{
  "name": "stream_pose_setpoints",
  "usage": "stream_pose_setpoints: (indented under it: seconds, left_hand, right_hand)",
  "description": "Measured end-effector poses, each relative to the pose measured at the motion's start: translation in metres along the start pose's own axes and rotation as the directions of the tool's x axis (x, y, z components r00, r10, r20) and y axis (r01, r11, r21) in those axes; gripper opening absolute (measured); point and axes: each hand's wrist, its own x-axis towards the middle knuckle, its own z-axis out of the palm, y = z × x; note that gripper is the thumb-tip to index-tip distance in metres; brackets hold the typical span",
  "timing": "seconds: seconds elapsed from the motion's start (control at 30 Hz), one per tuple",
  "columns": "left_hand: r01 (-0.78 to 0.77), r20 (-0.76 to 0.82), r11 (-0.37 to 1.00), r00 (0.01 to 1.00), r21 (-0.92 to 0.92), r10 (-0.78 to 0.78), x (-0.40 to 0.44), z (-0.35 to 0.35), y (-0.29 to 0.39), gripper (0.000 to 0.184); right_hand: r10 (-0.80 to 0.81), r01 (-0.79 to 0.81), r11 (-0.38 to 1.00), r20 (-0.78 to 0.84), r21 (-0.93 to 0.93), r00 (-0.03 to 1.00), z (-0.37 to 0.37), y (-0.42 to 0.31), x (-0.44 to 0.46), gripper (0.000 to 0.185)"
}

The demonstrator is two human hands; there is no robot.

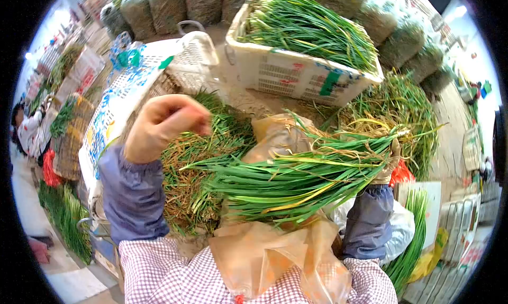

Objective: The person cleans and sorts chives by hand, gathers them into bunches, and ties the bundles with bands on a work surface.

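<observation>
A long bunch of garlic chives (296, 182), green with some yellow and dry brown leaves, lies across in front of me. My right hand (390, 163), in a worn glove, is closed round its stem end at the right, partly hidden by leaves. The leaf tips point left. My left hand (166, 126) is bare and raised, fingers curled into a fist, slightly blurred, with nothing showing in it. It is apart from the bunch, above a heap of loose green and brown leaves (185, 182). A translucent brown plastic apron (275, 251) covers my lap.
Ahead stands a white plastic crate (301, 84) piled with chives. Another white crate (196, 55) is at the left. More leaf litter (407, 113) lies at the right. Stuffed sacks (203, 10) line the back. Chives lie on both sides, near a white board (431, 203) on the right.
</observation>
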Motion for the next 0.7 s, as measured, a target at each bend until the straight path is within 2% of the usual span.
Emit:
stream_pose_setpoints:
  seconds: [0.03,0.07,0.1,0.17,0.23,0.3,0.33,0.37,0.4,0.43,0.47,0.5,0.53,0.63,0.7]
  left_hand:
    - [-0.013,0.176,0.996,0.984,0.087,-0.002,0.018,0.013,0.003,0.026]
    - [-0.03,0.282,0.969,0.958,0.245,-0.042,0.036,0.031,0.007,0.029]
    - [-0.068,0.38,0.917,0.92,0.394,-0.095,0.054,0.051,0.009,0.032]
    - [-0.212,0.519,0.786,0.84,0.581,-0.157,0.092,0.09,0.001,0.041]
    - [-0.201,0.636,0.96,0.771,0.194,0.033,0.118,0.134,-0.052,0.049]
    - [-0.091,0.763,0.989,0.645,0.116,-0.03,0.129,0.17,-0.086,0.054]
    - [-0.092,0.786,0.989,0.617,0.119,-0.037,0.126,0.183,-0.099,0.054]
    - [0.193,0.791,0.981,0.599,0.007,-0.124,0.114,0.191,-0.111,0.059]
    - [0.468,0.802,0.879,0.558,-0.091,-0.214,0.101,0.196,-0.123,0.064]
    - [0.664,0.849,0.714,0.491,-0.22,-0.195,0.096,0.198,-0.131,0.065]
    - [0.823,0.89,0.487,0.421,-0.294,-0.174,0.091,0.202,-0.139,0.067]
    - [0.903,0.926,0.237,0.376,-0.358,-0.033,0.091,0.203,-0.144,0.066]
    - [0.911,0.931,0.231,0.361,-0.342,-0.046,0.089,0.205,-0.144,0.066]
    - [0.885,0.92,0.363,0.365,-0.293,-0.147,0.081,0.203,-0.12,0.066]
    - [0.773,0.862,0.613,0.413,-0.16,-0.296,0.084,0.208,-0.1,0.076]
  right_hand:
    - [0.009,-0.01,1.0,0.002,0.005,1.0,-0.005,-0.01,-0.005,0.04]
    - [0.052,-0.048,0.997,-0.062,0.066,0.997,-0.01,-0.019,-0.007,0.04]
    - [0.018,-0.016,0.997,-0.032,0.072,0.999,-0.014,-0.023,-0.012,0.04]
    - [-0.015,0.019,0.995,-0.035,0.103,0.999,-0.026,-0.033,-0.014,0.04]
    - [-0.051,0.057,0.987,-0.041,0.148,0.998,-0.039,-0.035,-0.011,0.04]
    - [-0.088,0.098,0.977,-0.056,0.189,0.995,-0.054,-0.036,-0.004,0.041]
    - [-0.109,0.119,0.971,-0.062,0.209,0.992,-0.063,-0.036,0.001,0.041]
    - [-0.124,0.137,0.964,-0.068,0.23,0.99,-0.071,-0.037,0.005,0.041]
    - [-0.136,0.149,0.957,-0.068,0.251,0.988,-0.079,-0.037,0.011,0.041]
    - [-0.093,0.119,0.951,-0.103,0.287,0.99,-0.065,-0.041,0.011,0.037]
    - [-0.107,0.138,0.966,-0.149,0.218,0.983,-0.072,-0.039,0.016,0.034]
    - [-0.119,0.148,0.978,-0.191,0.149,0.974,-0.079,-0.035,0.023,0.03]
    - [-0.052,0.1,0.973,-0.222,0.21,0.974,-0.088,-0.031,0.03,0.025]
    - [-0.029,0.085,0.977,-0.274,0.196,0.961,-0.113,-0.006,0.052,0.023]
    - [0.008,0.043,0.969,-0.206,0.244,0.979,-0.107,0.002,0.056,0.028]
